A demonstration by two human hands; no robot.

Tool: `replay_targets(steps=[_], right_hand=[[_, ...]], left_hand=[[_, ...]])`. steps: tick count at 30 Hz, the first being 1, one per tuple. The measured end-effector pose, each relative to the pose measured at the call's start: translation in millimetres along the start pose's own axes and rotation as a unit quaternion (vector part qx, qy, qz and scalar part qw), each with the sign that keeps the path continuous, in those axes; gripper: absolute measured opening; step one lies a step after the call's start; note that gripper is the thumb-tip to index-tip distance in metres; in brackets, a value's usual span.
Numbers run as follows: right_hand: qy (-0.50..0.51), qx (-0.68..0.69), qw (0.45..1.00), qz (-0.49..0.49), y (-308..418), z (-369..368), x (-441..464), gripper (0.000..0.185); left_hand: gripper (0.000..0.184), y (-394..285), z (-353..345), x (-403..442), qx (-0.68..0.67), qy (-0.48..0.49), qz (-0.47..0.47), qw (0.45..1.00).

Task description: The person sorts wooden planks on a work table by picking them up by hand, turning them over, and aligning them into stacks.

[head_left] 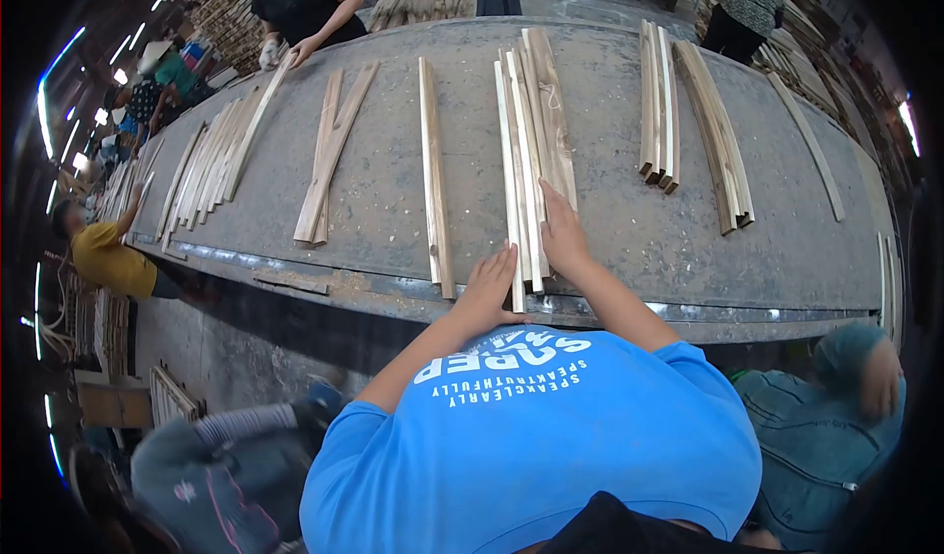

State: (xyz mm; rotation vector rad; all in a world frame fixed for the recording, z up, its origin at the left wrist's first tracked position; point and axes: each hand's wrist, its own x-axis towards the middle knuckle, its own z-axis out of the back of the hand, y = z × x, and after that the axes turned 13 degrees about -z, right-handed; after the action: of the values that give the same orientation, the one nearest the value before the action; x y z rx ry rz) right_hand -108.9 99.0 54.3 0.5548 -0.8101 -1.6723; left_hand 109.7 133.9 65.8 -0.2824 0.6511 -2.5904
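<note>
Several long, pale wooden strips lie side by side at the middle of the grey table, a wider brown-streaked board among them on the right. My left hand rests against the left side of the bundle near its lower end, fingers stretched along the strips. On the bundle's right side lies my right hand, a little farther up, its fingers extended against the wood. Neither hand is closed round a strip. Just left of the bundle is a pair of strips.
More strips lie on the grey table: a crossed pair, a row at far left, bundles at right. A co-worker in black touches a strip across the table. Other people stand left, right and behind.
</note>
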Motion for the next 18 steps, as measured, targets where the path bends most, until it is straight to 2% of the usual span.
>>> replay_targets(steps=[2,3,5,6,7,9,10,11,13,14,15,17,18], right_hand=[[-0.002,0.018,1.0,0.006,-3,0,0,0.081],[-0.003,0.032,0.999,0.015,-5,-1,-1,0.081],[-0.01,0.046,0.999,0.02,-8,-3,-2,0.082],[-0.002,0.024,1.0,0.008,-7,-4,-4,0.082],[0.008,0.001,1.0,-0.004,-6,-5,-7,0.082],[0.007,-0.02,0.999,-0.028,3,-3,-10,0.08],[0.008,-0.04,0.998,-0.045,6,-1,-10,0.078],[0.0,-0.042,0.998,-0.049,6,0,-10,0.078],[0.015,-0.053,0.998,-0.041,5,-1,-11,0.076],[-0.002,-0.08,0.996,-0.044,7,-5,-14,0.075],[-0.005,-0.077,0.996,-0.052,9,-8,-19,0.075],[-0.028,-0.136,0.989,-0.057,18,-14,-25,0.078],[-0.04,-0.144,0.987,-0.061,21,-19,-23,0.083]], left_hand=[[0.126,1,1,0,0.047,-0.045,-0.005,0.998],[0.126,5,2,3,0.048,-0.043,-0.012,0.998],[0.113,14,5,11,0.107,-0.115,-0.008,0.988],[0.104,12,14,20,0.102,-0.135,-0.006,0.985],[0.104,8,22,27,0.1,-0.13,-0.012,0.986],[0.105,-2,30,38,-0.043,-0.019,0.05,0.998],[0.104,8,19,34,-0.107,-0.045,0.01,0.993],[0.104,4,16,31,-0.108,-0.042,0.001,0.993],[0.108,0,11,20,-0.016,-0.11,0.025,0.993],[0.107,1,8,17,-0.026,-0.123,0.071,0.99],[0.107,3,5,16,-0.027,-0.115,0.067,0.991],[0.106,11,-5,17,-0.244,-0.185,0.134,0.943],[0.096,18,-13,19,-0.264,-0.183,0.109,0.941]])
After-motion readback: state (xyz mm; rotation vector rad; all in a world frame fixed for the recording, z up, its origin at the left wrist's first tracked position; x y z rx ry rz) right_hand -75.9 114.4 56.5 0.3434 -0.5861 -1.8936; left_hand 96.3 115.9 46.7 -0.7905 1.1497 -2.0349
